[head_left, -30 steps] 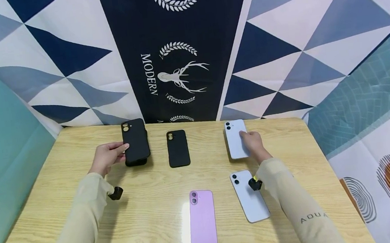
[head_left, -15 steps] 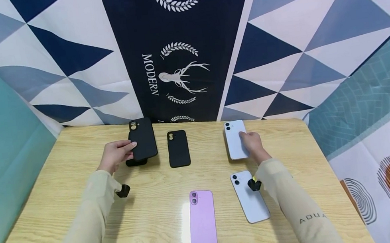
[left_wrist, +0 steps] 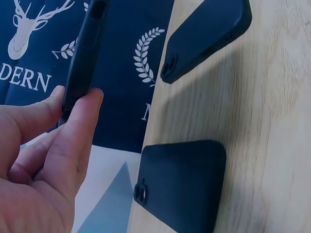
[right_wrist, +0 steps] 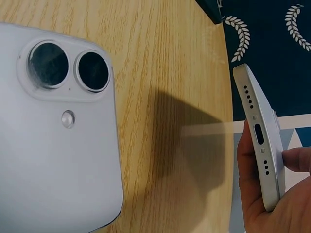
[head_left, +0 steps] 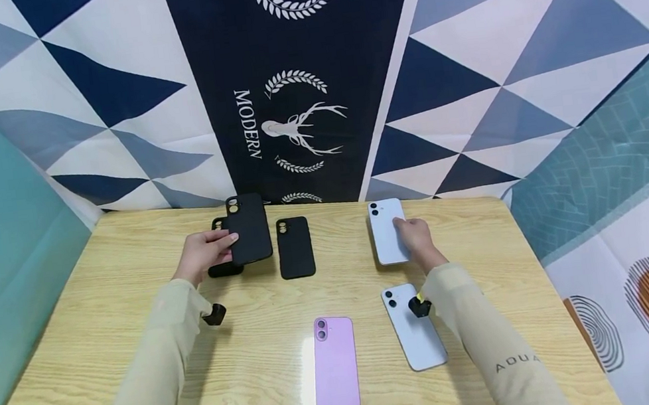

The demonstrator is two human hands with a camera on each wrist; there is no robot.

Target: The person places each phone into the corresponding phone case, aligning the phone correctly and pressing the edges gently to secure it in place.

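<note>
- Your left hand point(head_left: 205, 255) pinches a black phone case point(head_left: 249, 228) by its long side, thumb on one face and fingers on the other. The case is lifted off the surface point(head_left: 132, 304), in the upper middle of the head picture.
- This case looks thin, light and a bit bendy. Hold it by the long edges near the middle so it does not flop. I would not squeeze hard; it could fold.
- Your right hand point(head_left: 417, 237) holds a pale blue phone point(head_left: 388, 230) by its lower end, right of the middle of the picture. In the right wrist picture it is tipped up on edge, with fingers point(right_wrist: 296, 160) curled round it.
- That phone looks stiff, smooth and heavier than the case. It could slip, and it may crack if dropped. Grip both long sides, not just the end.
- A second black case point(head_left: 221, 265) lies partly under the lifted one, and a third black case point(head_left: 295, 247) lies just beside it.
- A purple phone point(head_left: 335, 365) and another pale blue phone point(head_left: 414, 336) lie flat at the bottom middle.
</note>
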